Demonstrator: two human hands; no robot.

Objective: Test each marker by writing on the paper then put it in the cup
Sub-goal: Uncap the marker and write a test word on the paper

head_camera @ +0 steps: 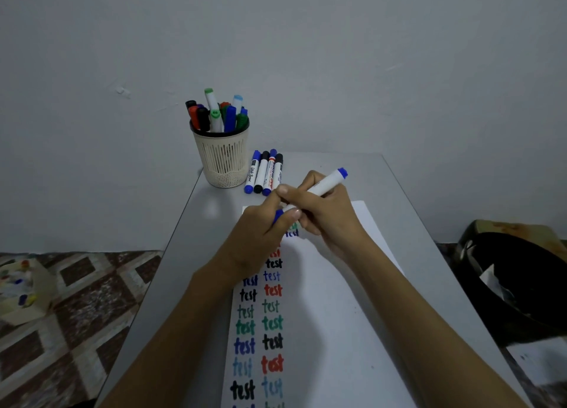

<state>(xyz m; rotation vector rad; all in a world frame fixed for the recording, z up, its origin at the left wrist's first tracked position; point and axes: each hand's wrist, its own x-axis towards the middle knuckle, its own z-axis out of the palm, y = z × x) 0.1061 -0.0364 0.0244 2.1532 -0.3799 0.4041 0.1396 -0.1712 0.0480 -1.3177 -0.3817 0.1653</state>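
My right hand (322,214) grips a white marker (329,181) with a blue end, its body slanting up to the right above the paper (337,315). My left hand (260,235) pinches the marker's blue cap (278,215) right at the marker's tip. The paper lies on the grey table (190,254) and carries two columns of the word "test" in several colours. A cream mesh cup (223,159) at the table's far left corner holds several markers. Several more markers (264,172) lie side by side just right of the cup.
The table is narrow, with a patterned floor to its left. A cardboard box with coloured items (21,288) sits on the floor at the left. A black bin (521,288) stands close to the table's right edge.
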